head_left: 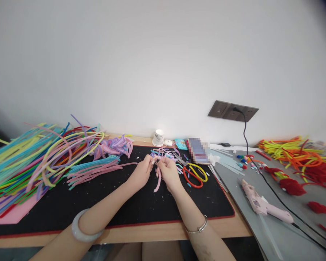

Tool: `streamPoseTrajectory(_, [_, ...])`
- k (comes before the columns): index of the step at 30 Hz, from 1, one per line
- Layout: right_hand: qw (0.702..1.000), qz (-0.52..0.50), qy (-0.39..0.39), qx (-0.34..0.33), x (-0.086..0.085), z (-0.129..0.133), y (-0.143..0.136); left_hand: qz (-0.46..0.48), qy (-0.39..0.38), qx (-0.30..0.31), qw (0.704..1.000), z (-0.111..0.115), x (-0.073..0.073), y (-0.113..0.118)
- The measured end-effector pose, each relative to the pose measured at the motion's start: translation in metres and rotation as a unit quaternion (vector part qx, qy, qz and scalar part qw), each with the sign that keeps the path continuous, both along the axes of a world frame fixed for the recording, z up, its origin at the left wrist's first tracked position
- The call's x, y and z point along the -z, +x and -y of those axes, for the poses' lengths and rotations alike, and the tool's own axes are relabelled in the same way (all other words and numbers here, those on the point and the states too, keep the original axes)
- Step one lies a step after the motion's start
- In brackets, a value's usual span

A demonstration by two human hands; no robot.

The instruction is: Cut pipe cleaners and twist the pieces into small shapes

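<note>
- Pinching pink fuzzy stick (157,183) with left hand (141,173) and right hand (169,174), fingers closed, middle of desk (152,232).
- Maybe half bent, loose end toward 6 o'clock.
- Curly bunch (114,148) at 10 o'clock, maybe done.
- Straight sticks (89,174), 9 o'clock, unbent.

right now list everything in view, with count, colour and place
loose fuzzy stems: many, mixed, far left
sheet: one, pink, under them
bundled stems: many, blue and pink, left on mat
twisted shapes: several, purple-pink, behind bundle
mat: one, black, centre
table: one, wooden, under mat
cup: one, white, near wall
small case: one, white, beside cup
packet: one, blue, beside phone
phone: one, blurred, near wall
scissors: one, red-yellow handles, mat's right
pom-poms: several, mixed, right
glue gun: one, pink, right
cord: black, from socket
socket panel: one, grey-brown, wall
fuzzy strip: one, pink, in fingers
left hand: one, bare, centre
right hand: one, bare, centre
</note>
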State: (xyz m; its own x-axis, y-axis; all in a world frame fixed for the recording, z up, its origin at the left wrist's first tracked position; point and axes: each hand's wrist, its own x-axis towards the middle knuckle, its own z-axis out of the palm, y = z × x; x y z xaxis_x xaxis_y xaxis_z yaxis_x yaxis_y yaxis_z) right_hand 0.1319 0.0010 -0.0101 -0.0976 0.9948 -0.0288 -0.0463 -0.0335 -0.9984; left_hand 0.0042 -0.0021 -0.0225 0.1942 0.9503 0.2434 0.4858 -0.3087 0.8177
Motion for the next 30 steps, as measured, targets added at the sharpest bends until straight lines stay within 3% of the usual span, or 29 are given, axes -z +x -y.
streamPoseTrajectory(4, [1.000, -0.011, 0.027, 0.001, 0.001, -0.001, 0.001, -0.006, 0.002, 0.026, 1.000, 0.000, -0.001, 0.001])
streamPoseTrajectory(8, [0.998, -0.031, -0.015, -0.043, 0.002, -0.002, 0.003, 0.007, 0.009, 0.012, 1.000, -0.001, -0.002, -0.001])
streamPoseTrajectory(11, [0.998, -0.034, -0.041, -0.039, 0.002, -0.003, 0.005, 0.031, 0.007, 0.012, 0.999, -0.002, -0.003, -0.001])
streamPoseTrajectory(18, [0.999, 0.023, 0.028, -0.026, 0.001, -0.008, 0.010, 0.094, -0.048, 0.046, 0.993, -0.003, -0.005, -0.002])
streamPoseTrajectory(24, [0.992, 0.108, 0.052, -0.041, -0.003, -0.010, 0.020, 0.114, -0.053, -0.034, 0.992, -0.012, 0.003, -0.010])
streamPoseTrajectory(28, [0.995, 0.052, 0.009, -0.079, -0.005, -0.007, 0.022, 0.148, -0.052, -0.089, 0.984, -0.015, 0.003, -0.015])
streamPoseTrajectory(30, [0.997, 0.003, -0.010, -0.074, -0.006, -0.006, 0.020, 0.157, -0.052, -0.086, 0.983, -0.013, 0.000, -0.014])
